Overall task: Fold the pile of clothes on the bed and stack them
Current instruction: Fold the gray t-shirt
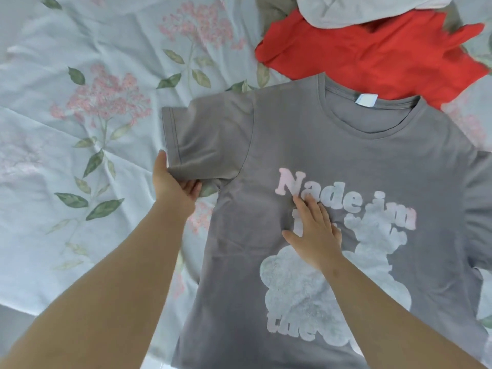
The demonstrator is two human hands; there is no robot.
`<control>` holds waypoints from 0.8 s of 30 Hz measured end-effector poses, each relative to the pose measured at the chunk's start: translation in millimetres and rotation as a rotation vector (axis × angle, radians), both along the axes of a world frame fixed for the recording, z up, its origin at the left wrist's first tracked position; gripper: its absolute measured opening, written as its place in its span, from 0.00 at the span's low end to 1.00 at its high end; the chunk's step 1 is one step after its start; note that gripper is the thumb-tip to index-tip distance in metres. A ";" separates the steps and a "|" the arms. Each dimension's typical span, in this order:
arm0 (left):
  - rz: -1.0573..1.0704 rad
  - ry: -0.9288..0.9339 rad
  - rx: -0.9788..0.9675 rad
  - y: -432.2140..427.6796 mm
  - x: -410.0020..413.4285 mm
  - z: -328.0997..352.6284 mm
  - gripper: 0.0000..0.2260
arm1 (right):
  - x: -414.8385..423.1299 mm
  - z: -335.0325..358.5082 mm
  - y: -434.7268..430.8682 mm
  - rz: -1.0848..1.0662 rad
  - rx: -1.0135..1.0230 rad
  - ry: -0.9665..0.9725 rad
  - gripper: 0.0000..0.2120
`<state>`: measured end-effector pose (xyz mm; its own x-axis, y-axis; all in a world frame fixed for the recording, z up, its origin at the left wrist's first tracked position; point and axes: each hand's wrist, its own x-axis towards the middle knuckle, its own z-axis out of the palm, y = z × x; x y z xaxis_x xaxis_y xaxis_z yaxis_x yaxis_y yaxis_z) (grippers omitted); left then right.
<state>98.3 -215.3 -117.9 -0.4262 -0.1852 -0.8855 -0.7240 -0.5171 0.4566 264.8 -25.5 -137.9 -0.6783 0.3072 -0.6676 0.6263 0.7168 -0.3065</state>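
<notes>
Both hands meet the grey T-shirt [332, 145] mid-frame: my left hand [175, 185] fingers pinch its sleeve [207, 142] hem, my right hand [316, 235] fingers lie spread flat on its print [378, 227].

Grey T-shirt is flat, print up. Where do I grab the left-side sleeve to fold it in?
Take the sleeve at its hemmed cuff, coming from the outer left, where the left hand grips its lower corner. It lies flat, jutting clear of the grey T-shirt body, while the right hand presses the chest flat.
</notes>
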 end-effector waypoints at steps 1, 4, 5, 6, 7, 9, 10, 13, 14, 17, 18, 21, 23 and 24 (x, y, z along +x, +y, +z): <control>-0.052 -0.008 -0.042 -3.6 -5.4 1.7 0.22 | 0.6 -0.2 2.1 0.011 -0.004 0.001 0.35; -0.188 -0.104 -0.045 -18.8 -18.1 4.3 0.19 | 1.4 -0.1 6.2 0.033 -0.020 0.007 0.34; -0.226 -0.147 -0.032 -22.6 -21.5 5.0 0.18 | 1.5 0.3 6.7 0.044 -0.024 0.012 0.34; -0.301 -0.168 -0.070 -24.1 -24.6 6.3 0.17 | 2.0 0.8 7.8 0.059 -0.026 0.021 0.34; -0.430 -0.166 -0.187 -24.7 -27.5 8.4 0.14 | 2.5 1.3 9.2 0.072 -0.033 0.029 0.34; -0.638 -0.037 -0.508 -16.1 -36.2 11.7 0.13 | 3.6 3.2 15.4 0.076 -0.078 0.047 0.33; -0.687 0.097 -0.627 -7.6 -38.8 15.9 0.13 | 4.0 4.1 19.7 0.064 -0.120 0.067 0.33; -0.800 0.408 -0.709 34.9 -34.5 40.0 0.09 | 6.8 9.9 37.9 -0.121 -0.312 0.224 0.34; -0.867 0.502 -0.724 55.5 -28.3 47.5 0.12 | 9.1 13.3 45.8 -0.223 -0.357 0.293 0.34; -1.196 0.678 -0.769 119.4 1.8 53.9 0.26 | 22.4 23.8 73.9 -0.461 -0.353 0.412 0.33; -1.324 0.671 -0.784 138.9 14.5 47.0 0.29 | 28.3 26.2 84.8 -0.501 -0.321 0.436 0.33; -1.582 0.333 -0.741 176.7 48.6 19.6 0.32 | 48.5 28.4 118.0 -0.593 -0.231 0.468 0.32; -1.594 0.154 -0.743 186.5 63.5 9.1 0.33 | 64.9 27.2 141.8 -0.680 -0.173 0.489 0.31; -1.611 0.158 -0.833 190.1 68.6 8.0 0.33 | 74.3 27.5 152.2 -0.739 -0.151 0.485 0.29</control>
